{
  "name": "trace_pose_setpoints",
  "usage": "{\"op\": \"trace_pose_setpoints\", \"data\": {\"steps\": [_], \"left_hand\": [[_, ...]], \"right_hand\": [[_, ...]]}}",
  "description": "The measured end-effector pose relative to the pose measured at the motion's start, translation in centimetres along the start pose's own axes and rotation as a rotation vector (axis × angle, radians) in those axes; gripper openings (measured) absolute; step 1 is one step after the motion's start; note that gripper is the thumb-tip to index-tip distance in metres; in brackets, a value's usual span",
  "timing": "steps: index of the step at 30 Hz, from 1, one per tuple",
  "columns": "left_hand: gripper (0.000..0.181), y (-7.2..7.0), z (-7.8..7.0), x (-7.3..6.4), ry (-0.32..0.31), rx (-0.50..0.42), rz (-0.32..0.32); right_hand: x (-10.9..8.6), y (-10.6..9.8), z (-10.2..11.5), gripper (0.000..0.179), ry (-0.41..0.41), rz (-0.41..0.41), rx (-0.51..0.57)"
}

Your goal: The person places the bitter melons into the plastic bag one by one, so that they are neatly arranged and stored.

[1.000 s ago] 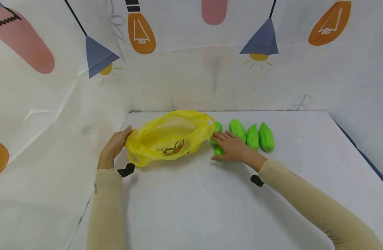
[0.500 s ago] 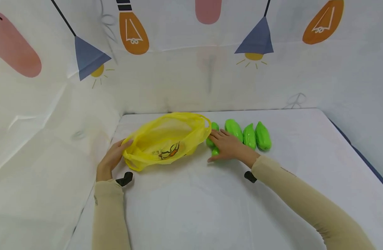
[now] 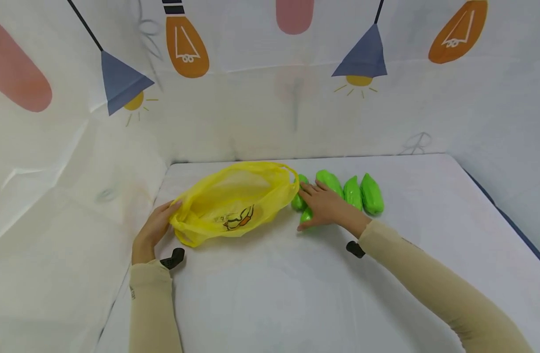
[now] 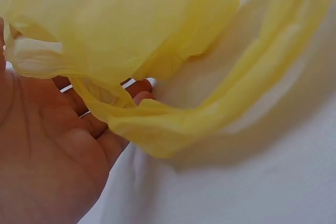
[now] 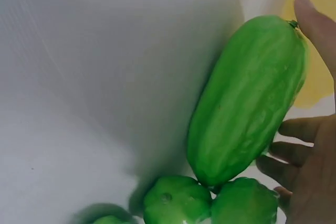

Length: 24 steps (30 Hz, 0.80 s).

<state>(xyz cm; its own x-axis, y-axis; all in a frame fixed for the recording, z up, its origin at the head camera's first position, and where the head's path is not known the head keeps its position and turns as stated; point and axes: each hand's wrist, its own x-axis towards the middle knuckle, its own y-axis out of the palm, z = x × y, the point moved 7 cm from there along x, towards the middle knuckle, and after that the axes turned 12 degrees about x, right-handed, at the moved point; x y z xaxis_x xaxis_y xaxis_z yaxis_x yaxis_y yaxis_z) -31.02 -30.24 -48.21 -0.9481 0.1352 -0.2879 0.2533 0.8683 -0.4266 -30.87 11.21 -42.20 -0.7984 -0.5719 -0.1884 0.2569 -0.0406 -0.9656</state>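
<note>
1. Yellow plastic bag (image 3: 270, 208) lies wide-mouthed on the white bench (image 3: 270, 294), left of several green fruits (image 3: 372, 194).
2. Left hand (image 3: 153, 228) touches the bag's left end, palm up, its fingers released and extended beneath a handle.
3. Right hand (image 3: 329, 206) reaches across the fruits at the bag's right end, its fingers released and spread beside the long green fruit (image 5: 249, 98).
4. Beige sleeves (image 3: 153, 304) cover both forearms.

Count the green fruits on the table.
5: one fruit beside the bag, one nearer, partly hidden by the right hand, three in a row further right. More may be hidden.
</note>
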Motion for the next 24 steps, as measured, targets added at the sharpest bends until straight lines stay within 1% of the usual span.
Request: {"op": "trace_pose_setpoints", "data": {"steps": [3,8,11,14,19,24], "left_hand": [[0.076,0.0,-0.2,-0.1,0.007,-0.011,0.002],[0.078,-0.1,-0.2,-0.2,0.01,-0.012,-0.003],[0.078,-0.1,-0.1,-0.2,0.007,-0.018,-0.004],[0.077,-0.1,0.0,-0.2,0.008,-0.019,-0.008],[0.079,0.0,-0.2,-0.1,0.018,-0.025,-0.003],[0.079,0.1,-0.1,-0.1,0.008,-0.02,0.008]], "right_hand": [[-0.1,0.0,0.1,0.113,-0.005,0.017,-0.003],[-0.1,0.2,0.4,0.112,-0.015,0.013,0.002],[-0.3,0.3,0.3,0.114,0.001,0.001,-0.008],[-0.9,0.3,0.2,0.115,0.027,-0.014,-0.041],[-1.8,0.6,0.1,0.108,0.045,-0.025,-0.112],[-2.2,0.8,0.1,0.103,0.04,-0.04,-0.122]]}}
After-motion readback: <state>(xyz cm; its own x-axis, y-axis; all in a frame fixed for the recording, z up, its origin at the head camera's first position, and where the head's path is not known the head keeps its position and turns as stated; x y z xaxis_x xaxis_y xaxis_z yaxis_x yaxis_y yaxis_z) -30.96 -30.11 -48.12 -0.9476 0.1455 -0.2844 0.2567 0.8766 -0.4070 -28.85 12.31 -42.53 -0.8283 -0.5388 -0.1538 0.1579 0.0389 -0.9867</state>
